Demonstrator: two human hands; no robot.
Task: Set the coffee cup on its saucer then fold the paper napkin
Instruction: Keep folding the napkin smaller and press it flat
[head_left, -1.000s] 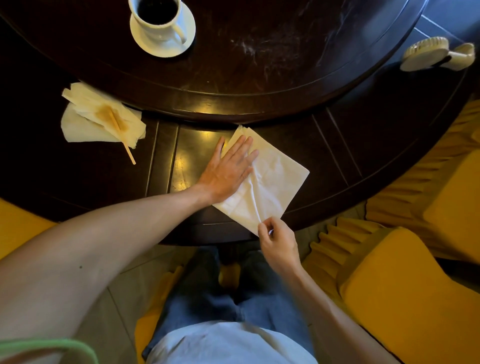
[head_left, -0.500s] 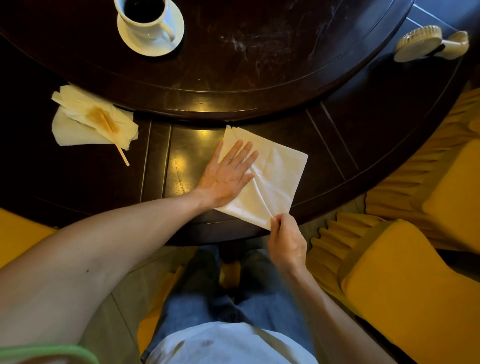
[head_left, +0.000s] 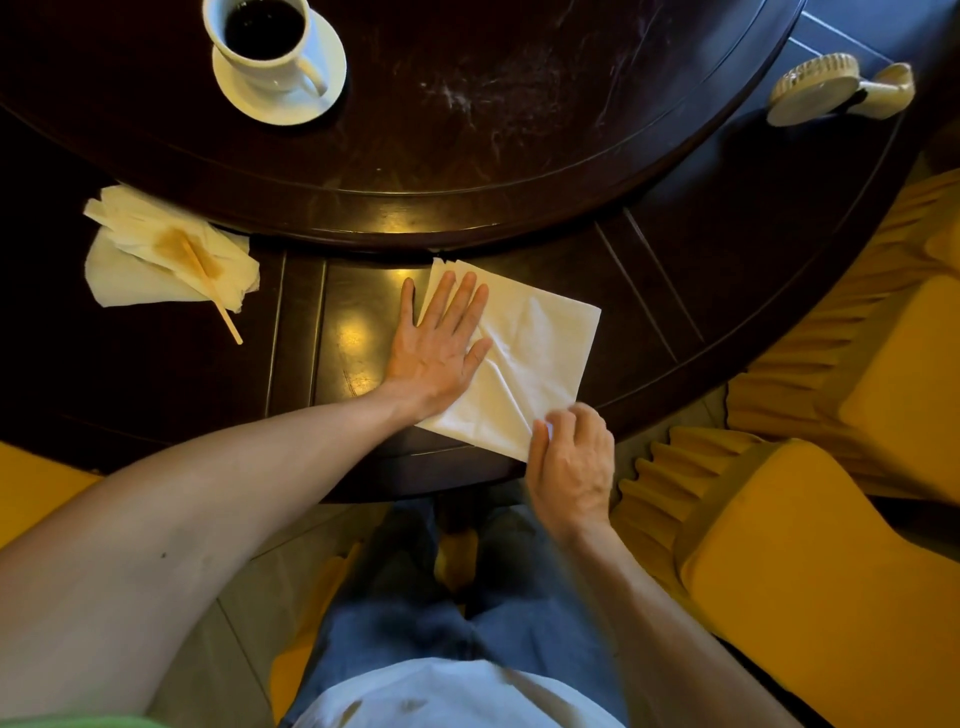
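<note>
A white coffee cup (head_left: 262, 49) full of dark coffee stands on its white saucer (head_left: 317, 91) at the far left of the raised round centre of the table. A cream paper napkin (head_left: 535, 353) lies flat on the table's outer ring near the front edge. My left hand (head_left: 436, 343) lies flat with fingers spread on the napkin's left side. My right hand (head_left: 571, 457) pinches the napkin's near corner at the table edge.
A stained, crumpled napkin (head_left: 161, 254) with a wooden stirrer (head_left: 218, 301) lies on the dark wooden table (head_left: 701, 270) at left. A small cream handheld fan (head_left: 836, 88) lies at the far right. Yellow upholstered chairs (head_left: 831, 571) stand right of my knees.
My right hand has shifted right along the napkin's near edge and taken hold of its near corner. The napkin has turned slightly. My left hand stays pressed on it.
</note>
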